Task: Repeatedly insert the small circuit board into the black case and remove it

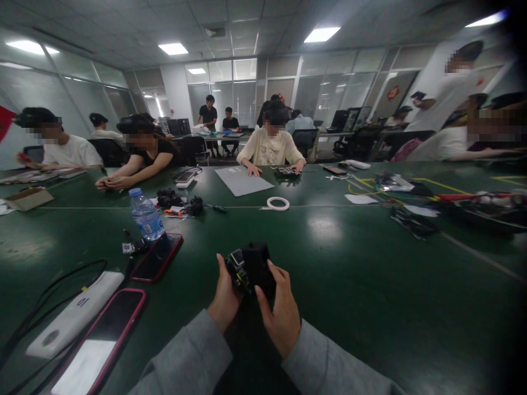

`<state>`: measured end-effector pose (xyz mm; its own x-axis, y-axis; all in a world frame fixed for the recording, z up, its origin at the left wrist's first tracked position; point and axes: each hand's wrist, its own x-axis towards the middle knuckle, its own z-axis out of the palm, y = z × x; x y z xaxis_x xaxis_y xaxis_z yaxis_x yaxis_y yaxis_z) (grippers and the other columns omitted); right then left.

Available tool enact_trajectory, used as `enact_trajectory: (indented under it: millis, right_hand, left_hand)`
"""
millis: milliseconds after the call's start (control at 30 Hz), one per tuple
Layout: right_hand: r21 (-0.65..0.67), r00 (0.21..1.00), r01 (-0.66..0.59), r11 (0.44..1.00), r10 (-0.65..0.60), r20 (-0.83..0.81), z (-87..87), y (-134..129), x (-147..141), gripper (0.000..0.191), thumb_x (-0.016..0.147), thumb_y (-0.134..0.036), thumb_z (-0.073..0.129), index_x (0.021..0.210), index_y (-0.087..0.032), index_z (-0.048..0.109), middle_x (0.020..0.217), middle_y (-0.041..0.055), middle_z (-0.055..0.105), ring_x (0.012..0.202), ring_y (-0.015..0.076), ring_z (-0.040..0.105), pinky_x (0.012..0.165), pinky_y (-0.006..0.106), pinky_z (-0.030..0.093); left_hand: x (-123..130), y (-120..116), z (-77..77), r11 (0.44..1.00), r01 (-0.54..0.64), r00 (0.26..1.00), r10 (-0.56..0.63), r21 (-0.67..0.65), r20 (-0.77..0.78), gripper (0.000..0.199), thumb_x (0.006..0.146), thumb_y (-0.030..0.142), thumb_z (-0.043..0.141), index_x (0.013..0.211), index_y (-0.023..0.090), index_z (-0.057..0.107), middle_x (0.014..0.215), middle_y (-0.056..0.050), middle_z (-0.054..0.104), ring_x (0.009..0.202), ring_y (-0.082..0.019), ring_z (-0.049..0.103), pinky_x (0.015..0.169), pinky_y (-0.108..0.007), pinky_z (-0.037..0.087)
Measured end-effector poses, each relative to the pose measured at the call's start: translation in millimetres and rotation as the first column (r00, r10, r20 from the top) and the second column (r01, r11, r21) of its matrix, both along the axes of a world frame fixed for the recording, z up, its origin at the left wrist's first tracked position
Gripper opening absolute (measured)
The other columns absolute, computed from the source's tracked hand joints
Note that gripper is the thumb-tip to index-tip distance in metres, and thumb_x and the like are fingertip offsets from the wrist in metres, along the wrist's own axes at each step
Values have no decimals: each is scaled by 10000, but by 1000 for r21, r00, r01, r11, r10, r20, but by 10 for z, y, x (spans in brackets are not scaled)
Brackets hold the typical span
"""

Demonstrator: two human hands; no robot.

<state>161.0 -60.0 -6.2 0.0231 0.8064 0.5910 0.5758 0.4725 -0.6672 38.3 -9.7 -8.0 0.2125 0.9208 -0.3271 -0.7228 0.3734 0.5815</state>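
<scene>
Above the green table, my two hands hold a small electronic assembly between them. My left hand (225,295) is closed on its left side, where a circuit board (239,270) with small parts and a yellow spot faces out. My right hand (282,310) grips a black box-shaped housing (258,263) on the right, thumb in front and fingers along its edge. Board and housing are side by side; I cannot tell if they are joined. Fingers behind the pieces are partly hidden.
To the left lie a red-edged phone (157,258), a pink-cased phone (105,334), a white power bank (78,312) with cables, and a water bottle (146,215). Farther back are a tape roll (278,203) and a grey sheet (242,181). A person (269,145) sits opposite.
</scene>
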Motion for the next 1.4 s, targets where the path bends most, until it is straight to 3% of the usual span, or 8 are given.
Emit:
enact_trajectory:
  millis: [167, 333, 433, 533, 667, 800, 1100, 1400]
  right_hand:
    - [-149, 907, -247, 958, 174, -384, -27, 153, 184, 453, 909, -394, 411, 1319, -213, 341, 1301, 96, 409, 1219, 229, 390, 1025, 435, 347]
    - [-287, 588, -583, 760, 151, -795, -134, 298, 295, 428, 877, -469, 439, 1214, -206, 462, 1171, 103, 549, 1050, 250, 555, 870, 450, 471]
    - [-310, 509, -678, 666, 122, -852, -104, 261, 269, 455, 850, -484, 485, 1184, -176, 477, 1102, 118, 581, 968, 253, 595, 850, 450, 480]
    - [-341, 573, -663, 666, 159, -804, -79, 215, 234, 550, 757, -445, 636, 1195, -174, 442, 1120, 118, 565, 989, 256, 583, 868, 430, 479]
    - [-340, 715, -487, 804, 144, -685, -97, 270, 286, 507, 758, -461, 622, 1151, -194, 447, 1149, 99, 544, 1052, 247, 544, 877, 401, 478]
    - [-348, 825, -309, 885, 68, -561, -91, 397, 443, 422, 822, -514, 506, 1094, -191, 503, 1105, 87, 563, 1032, 229, 545, 845, 354, 486]
    - [-416, 984, 1, 909, -74, -160, -169, 486, 520, 400, 842, -467, 440, 1088, -192, 595, 1008, 72, 596, 952, 231, 545, 866, 389, 422]
    - [-319, 986, 162, 934, -163, 22, -234, 614, 522, 362, 833, -391, 406, 967, -164, 654, 927, 82, 597, 908, 240, 500, 856, 415, 393]
  left_hand:
    - [-61, 50, -30, 999, -50, 994, 48, 15, 102, 634, 734, 688, 418, 1086, 187, 580, 877, -53, 646, 723, -155, 607, 697, -292, 476]
    - [-94, 43, 8, 999, 44, 983, -38, -30, 178, 627, 715, 679, 465, 1074, 178, 583, 745, -37, 628, 672, -159, 608, 672, -292, 478]
    - [-94, 27, 19, 996, 77, 984, -68, -46, 166, 653, 709, 689, 459, 1098, 178, 578, 827, -59, 649, 744, -186, 621, 713, -315, 480]
    - [-84, 19, 20, 990, 126, 981, -115, -61, 154, 695, 708, 704, 438, 1106, 152, 581, 870, -89, 656, 792, -209, 622, 728, -326, 480]
    - [-83, 30, 25, 997, 77, 979, -70, -31, 192, 633, 735, 658, 461, 1103, 159, 586, 819, -64, 655, 726, -173, 617, 691, -295, 487]
    - [-105, 35, 42, 999, 41, 970, -40, -1, 242, 572, 776, 582, 485, 1138, 146, 564, 1037, -70, 635, 777, -145, 609, 708, -265, 491]
    - [-170, 46, 60, 997, 64, 956, -75, 47, 285, 539, 817, 533, 459, 1166, 132, 551, 1131, -86, 601, 817, -151, 600, 740, -275, 499]
    - [-179, 44, 60, 996, 66, 956, -82, 67, 280, 523, 820, 523, 462, 1161, 138, 559, 1141, -82, 597, 827, -156, 598, 739, -277, 500]
